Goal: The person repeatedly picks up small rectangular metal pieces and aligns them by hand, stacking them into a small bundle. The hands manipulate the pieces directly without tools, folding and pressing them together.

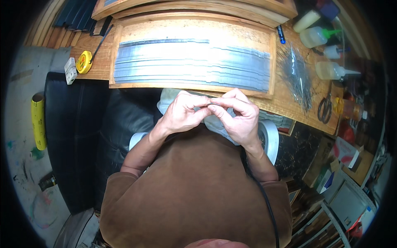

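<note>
Close in front of my chest, my left hand (pixel 184 112) and my right hand (pixel 240 120) meet fingertip to fingertip. Both are closed in a pinch on a small, thin dark piece (pixel 213 103), mostly covered by the fingers; its kind does not show. Just beyond the hands lies a shallow wooden tray (pixel 272 62) with overlapping rows of flat grey strips (pixel 165 68), partly washed out by glare. To the right of the tray, a loose bundle of thin wire-like pieces (pixel 297 80) rests on the wooden table (pixel 285 105).
Black-handled scissors (pixel 325 108) and several squeeze bottles (pixel 313 38) stand or lie at the right. A blue marker (pixel 281 35) is beside the tray. At the left are a yellow tape measure (pixel 84 62) and a small white box (pixel 70 71). More wooden frames (pixel 198 6) are stacked behind.
</note>
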Demonstrator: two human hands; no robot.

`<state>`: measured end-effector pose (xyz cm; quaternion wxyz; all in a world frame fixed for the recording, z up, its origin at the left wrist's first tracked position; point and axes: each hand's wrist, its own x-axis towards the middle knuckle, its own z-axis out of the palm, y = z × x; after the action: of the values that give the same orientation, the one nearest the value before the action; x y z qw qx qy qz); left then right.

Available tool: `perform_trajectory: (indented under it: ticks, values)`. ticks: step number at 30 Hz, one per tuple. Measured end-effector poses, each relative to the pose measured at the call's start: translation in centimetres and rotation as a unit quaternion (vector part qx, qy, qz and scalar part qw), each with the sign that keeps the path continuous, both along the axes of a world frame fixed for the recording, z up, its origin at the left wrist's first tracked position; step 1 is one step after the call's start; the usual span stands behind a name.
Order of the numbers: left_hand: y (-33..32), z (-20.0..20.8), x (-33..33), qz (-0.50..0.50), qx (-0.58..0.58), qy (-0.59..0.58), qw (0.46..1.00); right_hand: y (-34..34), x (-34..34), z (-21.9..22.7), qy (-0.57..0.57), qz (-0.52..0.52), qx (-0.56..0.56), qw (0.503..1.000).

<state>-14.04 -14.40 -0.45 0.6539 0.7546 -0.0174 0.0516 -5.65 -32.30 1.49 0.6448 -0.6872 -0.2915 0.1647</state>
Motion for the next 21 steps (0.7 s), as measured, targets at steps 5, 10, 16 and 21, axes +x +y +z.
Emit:
perform_trajectory:
  ticks: [5, 10, 16, 21]
  values:
    - [-0.06, 0.02, -0.23, 0.008, 0.019, -0.003, 1.000, -0.01, 0.35, 0.03, -0.003, 0.012, 0.001, 1.000]
    - [-0.36, 0.72, -0.25, 0.029, 0.040, -0.024, 0.999, -0.01, 0.62, 0.24, -0.007, 0.021, 0.004, 1.000]
    - [-0.37, 0.62, -0.45, 0.025, 0.034, -0.017, 0.999, -0.02, 0.61, 0.24, -0.008, 0.025, 0.001, 1.000]
    - [-0.49, 0.43, -0.79, 0.040, 0.029, -0.014, 0.999, 0.09, 0.59, 0.91, -0.023, 0.028, -0.005, 0.999]
